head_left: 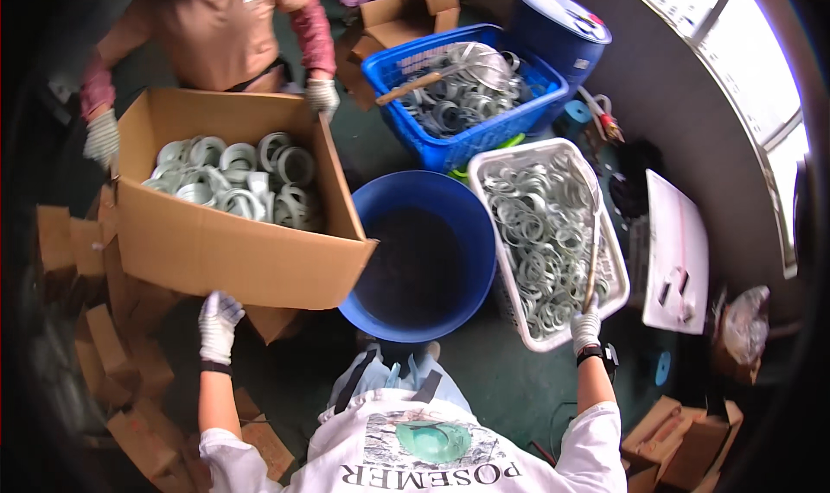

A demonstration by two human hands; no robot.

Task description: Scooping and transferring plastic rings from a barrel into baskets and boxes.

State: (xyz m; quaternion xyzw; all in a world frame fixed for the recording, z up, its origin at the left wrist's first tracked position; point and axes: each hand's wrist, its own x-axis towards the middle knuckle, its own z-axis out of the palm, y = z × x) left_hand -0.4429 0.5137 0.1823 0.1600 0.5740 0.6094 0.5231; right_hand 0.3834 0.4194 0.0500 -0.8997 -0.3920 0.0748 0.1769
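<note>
My left hand (218, 327), in a white glove, is at the lower edge of a large cardboard box (242, 255), its fingers stretched toward the board. A person across from me holds this box tilted with two gloved hands (322, 98). Pale grey-green rings (238, 160) fill its bottom. My right hand (585, 327), gloved too, is closed around the end of a long thin handle (593, 255). That handle lies along the right side of a white plastic basket (546, 346) full of smaller pale rings (532, 234). What its far end carries is unclear.
A round blue tub (481, 277) stands between box and basket. Behind it are a blue basket (497, 152) of rings with a wooden-handled mesh skimmer (480, 65), and a blue drum (562, 26). Cardboard boxes (683, 445) lie around; a white panel (674, 251) leans at right.
</note>
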